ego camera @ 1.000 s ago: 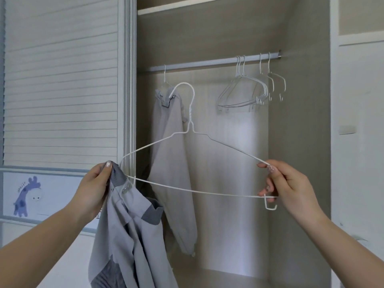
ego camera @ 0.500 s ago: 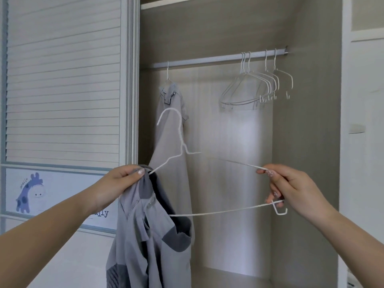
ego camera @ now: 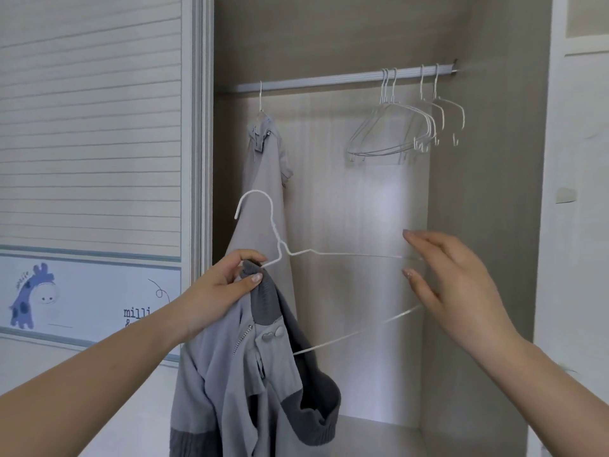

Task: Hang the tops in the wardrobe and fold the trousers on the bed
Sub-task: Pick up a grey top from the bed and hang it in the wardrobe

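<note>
Left hand [ego camera: 224, 288]: fingers and thumb pinched on the dark ribbed collar of the jacket [ego camera: 250, 374], at the left end of the hanger [ego camera: 280, 255]. Jacket: grey, zip and two buttons showing, darker knit collar and hem; hangs from that grip in front of the open wardrobe [ego camera: 478, 225], its left shoulder threaded onto the hanger, the rest drooping below. Hanger: white wire, hook up and curving left, tilted; upper arm runs right toward the right hand, lower bar emerges from the jacket and slants up to the right. Right hand [ego camera: 461, 285]: blurred, fingers spread and fairly straight at the hanger's right end; cannot tell whether it touches the wire. Rail [ego camera: 329, 81]: across the wardrobe top. Hung top [ego camera: 263, 179]: pale grey, on its own hanger at the rail's left end, directly behind the held hanger. Spare hangers [ego camera: 405, 127]: a cluster of white wire ones at the rail's right end, well apart from the hung top. Sliding door [ego camera: 92, 127]: left of the opening, slatted panel above, a band with a blue giraffe [ego camera: 28, 296] print and partial lettering below.
</note>
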